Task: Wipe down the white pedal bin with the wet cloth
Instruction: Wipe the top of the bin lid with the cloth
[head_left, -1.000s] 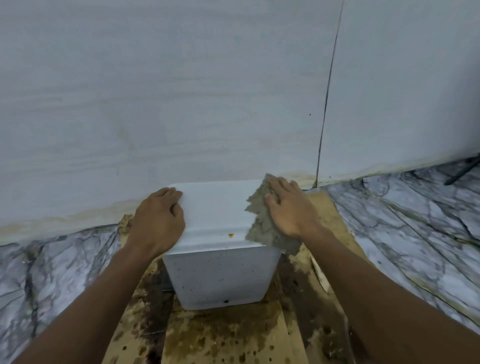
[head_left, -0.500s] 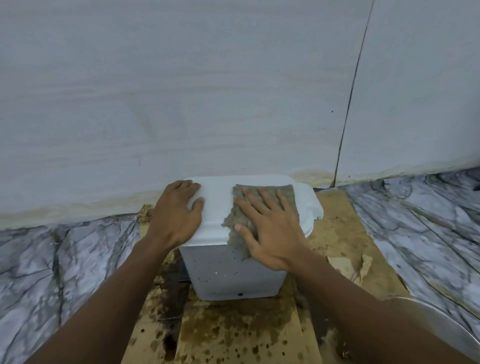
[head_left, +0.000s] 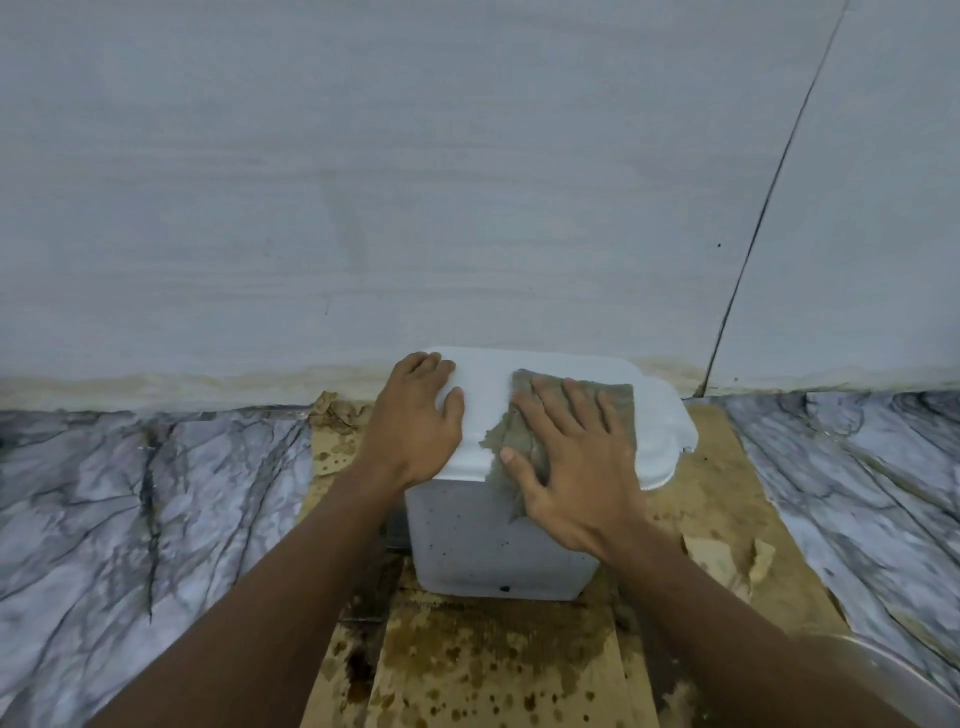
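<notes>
1. Against the wall (head_left: 415, 182), on stained cardboard (head_left: 493, 670), stands the white pedal bin (head_left: 498, 540). The wet cloth (head_left: 621, 408) lies spread over the right half of its lid, with the near edge drooping down the front.
2. To my eye the lid wants overlapping strokes under even palm pressure, out to the corners and lip. The speckled front comes after that.
3. The right hand (head_left: 566, 467) lies flat on the cloth with fingers straight and spread wide, pressing rather than gripping.
4. The left hand (head_left: 415, 421) rests on the lid's left edge, fingers relaxed and holding nothing. It looks to be bracing the bin against sliding.
</notes>
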